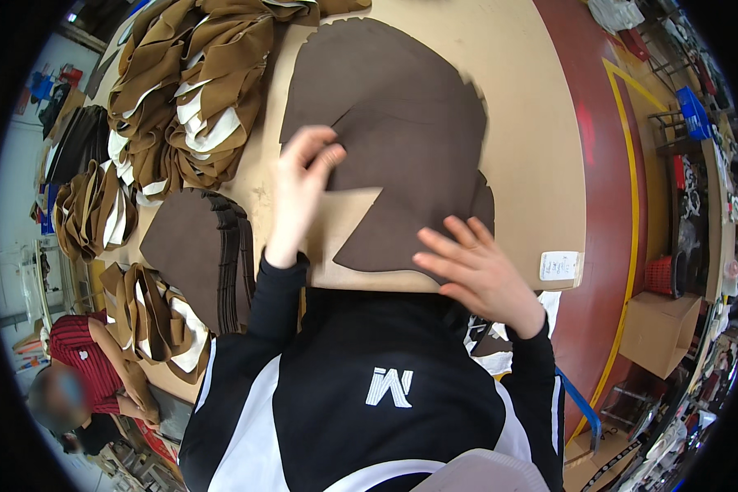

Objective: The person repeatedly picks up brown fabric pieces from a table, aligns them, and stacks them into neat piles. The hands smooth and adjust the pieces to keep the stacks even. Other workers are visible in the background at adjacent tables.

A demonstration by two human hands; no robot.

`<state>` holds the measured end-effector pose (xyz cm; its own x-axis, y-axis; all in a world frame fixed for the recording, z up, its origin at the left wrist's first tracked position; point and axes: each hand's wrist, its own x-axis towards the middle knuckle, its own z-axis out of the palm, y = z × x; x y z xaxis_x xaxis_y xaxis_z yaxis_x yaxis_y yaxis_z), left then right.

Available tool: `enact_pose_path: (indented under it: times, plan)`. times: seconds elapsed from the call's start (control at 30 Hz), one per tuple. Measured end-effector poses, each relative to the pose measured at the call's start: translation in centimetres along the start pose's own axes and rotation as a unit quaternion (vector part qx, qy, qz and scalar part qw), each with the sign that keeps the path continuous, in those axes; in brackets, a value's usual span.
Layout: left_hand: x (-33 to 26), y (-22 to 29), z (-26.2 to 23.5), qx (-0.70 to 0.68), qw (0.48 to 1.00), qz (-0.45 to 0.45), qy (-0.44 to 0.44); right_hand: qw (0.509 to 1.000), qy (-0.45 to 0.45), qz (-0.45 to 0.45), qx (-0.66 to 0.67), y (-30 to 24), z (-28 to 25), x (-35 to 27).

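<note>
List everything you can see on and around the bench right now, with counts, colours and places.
dark brown cut sheets: a few overlapping, dark brown, bench centre under both hands
stack of dark brown pieces: one, dark brown, bench near left
tan folded pieces: several heaps, tan with white lining, far left and left edge
workbench: one, pale tan top
white label: one, white, bench's near right corner
cardboard box: one, brown, floor at right
red basket: one, red, right of bench
co-worker: one, red striped top, lower left
left hand: lifting a sheet's edge
right hand: flat on the sheets
</note>
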<state>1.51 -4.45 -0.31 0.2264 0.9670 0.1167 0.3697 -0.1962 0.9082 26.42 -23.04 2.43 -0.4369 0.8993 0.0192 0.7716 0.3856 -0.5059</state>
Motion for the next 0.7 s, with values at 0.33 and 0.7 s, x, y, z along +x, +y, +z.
enact_pose_path:
  times: [0.33, 0.7]
  plan:
    - [-4.1, -1.5, -1.0, 0.055, 0.986, 0.033, -0.152, 0.986, 0.039, 0.064, -0.147, 6.5, 3.6, 3.2]
    - [-5.6, -2.6, 3.9, 0.087, 0.992, 0.049, -0.071, 0.967, 0.147, 0.120, -0.168, 7.1, -0.2, 3.5]
